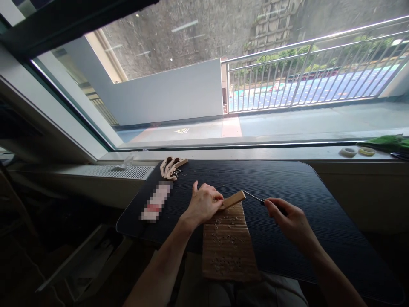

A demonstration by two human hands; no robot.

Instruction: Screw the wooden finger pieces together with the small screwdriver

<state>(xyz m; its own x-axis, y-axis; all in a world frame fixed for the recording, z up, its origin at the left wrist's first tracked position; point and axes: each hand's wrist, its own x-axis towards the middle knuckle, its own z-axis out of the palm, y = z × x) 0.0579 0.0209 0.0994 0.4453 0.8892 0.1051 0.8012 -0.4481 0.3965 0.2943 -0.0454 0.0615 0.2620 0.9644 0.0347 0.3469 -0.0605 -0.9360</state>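
Note:
My left hand (206,202) grips one end of a light wooden block (234,199), pressing it over the far end of a piece of corrugated cardboard (227,247) dotted with small holes. In my right hand (289,219) is a screwdriver (254,197) with a dark handle, its fingers wrapped round it. The thin metal shaft points left, and its tip meets or nearly meets the block's right end. The cardboard hangs over the table's near edge towards my lap. What the left fingertips cover on the block is hidden.
Curved wooden pieces (172,168) with small metal bits beside them lie at the far left of the dark table (281,179). A blurred-out pinkish packet (158,201) is nearer. Behind stands a window sill (243,153) with tape rolls (367,151); a vent (128,171) runs left.

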